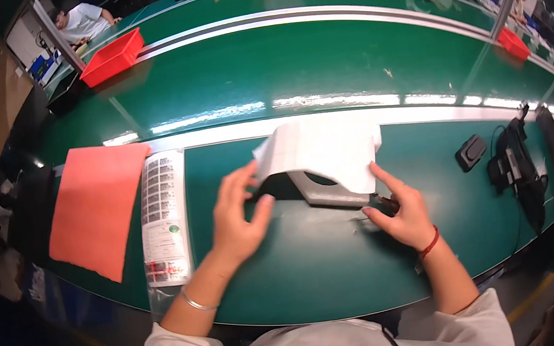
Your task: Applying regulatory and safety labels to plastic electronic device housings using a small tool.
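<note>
A white sheet (324,147) lies draped over a pale grey, hard-looking part (339,195) at the middle of the green bench; what kind of part it is, I cannot tell. A dark curved opening shows in the part below the sheet's near edge. My left hand (237,220) is at the sheet's left edge, fingers and thumb spread, fingertips close to or touching it. On the other side, my right hand (405,214) has its index finger against the sheet's right edge and its thumb held apart. Beside that thumb is a small dark piece, partly hidden.
Left of me lie an orange foam sheet (98,210) and a bagged sheet of printed labels (166,217). A small black device (471,153) and a black tool with a cable (518,169) lie right. Beyond runs a green belt (260,73) with a red bin (113,59); people sit across.
</note>
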